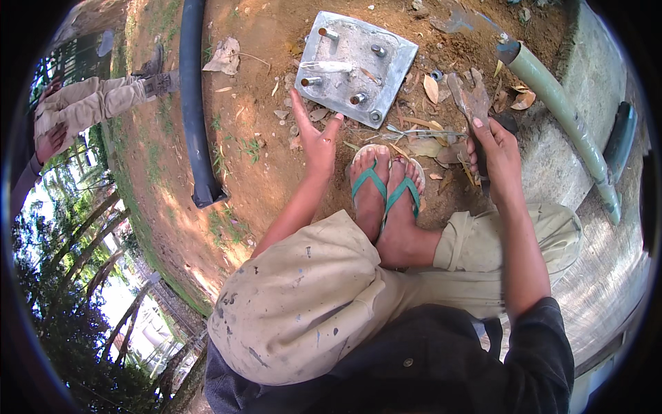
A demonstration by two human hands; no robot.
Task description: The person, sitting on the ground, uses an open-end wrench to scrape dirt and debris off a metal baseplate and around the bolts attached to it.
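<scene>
A square grey metal plate point(358, 69) lies on the soil in front of my feet, with several short upright metal studs and grey dust on its top. My left hand point(318, 141) is at its near left side, index finger and thumb spread apart and holding nothing. The fingertips are at the plate's near edge; whether they touch it I cannot tell. My right hand point(495, 153) is closed around a rusty hand tool point(472, 98) with a broad, notched metal head. Its dark handle runs down through my fist, and the head points away from me, right of the plate.
A long black pipe point(193, 103) lies on the left. To the right, a greenish pipe point(562, 114) rests against a concrete ledge point(589, 69), beside a dark green tube point(620, 138). Dry leaves point(431, 88) and thin wire point(424, 132) litter the soil. Another person's legs point(96, 96) show far left.
</scene>
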